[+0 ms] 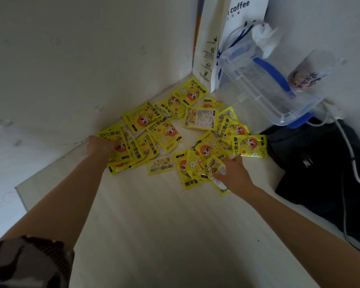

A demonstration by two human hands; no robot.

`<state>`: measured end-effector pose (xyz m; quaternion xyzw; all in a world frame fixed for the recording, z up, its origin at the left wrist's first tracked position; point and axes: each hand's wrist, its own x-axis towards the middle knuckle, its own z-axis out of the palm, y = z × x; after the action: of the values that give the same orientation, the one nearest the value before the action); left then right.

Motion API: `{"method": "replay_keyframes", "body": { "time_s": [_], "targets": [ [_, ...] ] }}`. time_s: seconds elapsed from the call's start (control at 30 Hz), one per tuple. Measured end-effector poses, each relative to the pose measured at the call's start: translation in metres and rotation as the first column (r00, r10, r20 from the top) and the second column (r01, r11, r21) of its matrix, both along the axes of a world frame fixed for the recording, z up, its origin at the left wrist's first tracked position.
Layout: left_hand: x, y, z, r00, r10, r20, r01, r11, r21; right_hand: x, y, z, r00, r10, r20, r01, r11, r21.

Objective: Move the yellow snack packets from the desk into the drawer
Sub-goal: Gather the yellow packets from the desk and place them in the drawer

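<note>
Several yellow snack packets [164, 134] with an orange-haired cartoon face lie scattered and overlapping on the pale desk [158, 221], toward its far corner. My left hand [99, 145] rests on the left edge of the pile, fingers over a packet [117, 146] by the wall. My right hand [234, 175] is at the near right of the pile, fingers closed around a crumpled packet [215, 173]. No drawer is in view.
White walls meet behind the pile. A white coffee paper bag [220, 44] stands in the corner. A clear plastic box with blue clips [264, 90] and a plastic cup [308, 73] sit at the back right. A black bag [324, 169] with a white cable [353, 163] lies right.
</note>
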<state>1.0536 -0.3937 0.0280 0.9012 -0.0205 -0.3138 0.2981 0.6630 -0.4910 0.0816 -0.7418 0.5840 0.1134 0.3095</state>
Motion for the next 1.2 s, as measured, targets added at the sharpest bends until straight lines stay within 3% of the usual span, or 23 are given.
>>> {"method": "replay_keyframes", "body": {
  "time_s": [0.1,0.3,0.5,0.67,0.77,0.9,1.0,1.07,1.2],
  "targets": [
    [0.011,0.002,-0.017,1.0,0.021,-0.008,-0.021,1.0,0.01,0.004,0.0,0.002,1.0,0.003,0.01,-0.002,1.0,-0.005],
    [-0.02,-0.006,0.032,0.994,0.107,-0.021,-0.109,0.987,-0.117,0.005,0.0,0.004,0.998,0.037,0.046,-0.038,0.999,0.015],
    [-0.051,0.0,0.066,0.986,0.167,-0.015,-0.167,0.965,-0.204,0.009,-0.003,0.016,0.982,0.022,0.19,-0.025,1.0,0.016],
    [-0.057,0.028,0.07,0.969,0.173,-0.177,-0.209,0.954,-0.213,0.021,-0.026,0.025,0.952,-0.024,0.304,0.039,0.998,-0.044],
    [-0.058,0.041,0.066,0.978,0.037,-0.206,-0.074,0.982,-0.177,0.03,-0.034,0.026,0.939,-0.097,0.33,0.106,0.994,-0.009],
    [-0.061,0.044,0.062,0.97,-0.238,-0.044,0.232,0.967,-0.108,0.036,-0.036,0.021,0.944,-0.142,0.299,0.149,0.989,0.001],
    [-0.058,0.036,0.06,0.907,-0.412,0.09,0.414,0.91,-0.007,0.036,-0.037,0.015,0.954,-0.183,0.238,0.184,0.983,0.018],
    [-0.057,0.029,0.059,0.819,-0.548,0.17,0.538,0.836,0.105,0.035,-0.036,0.009,0.967,-0.159,0.201,0.163,0.987,-0.002],
    [-0.057,0.022,0.056,0.741,-0.654,0.149,0.638,0.756,0.148,0.035,-0.034,0.001,0.979,-0.131,0.16,0.14,0.989,-0.047]
  ]
}}
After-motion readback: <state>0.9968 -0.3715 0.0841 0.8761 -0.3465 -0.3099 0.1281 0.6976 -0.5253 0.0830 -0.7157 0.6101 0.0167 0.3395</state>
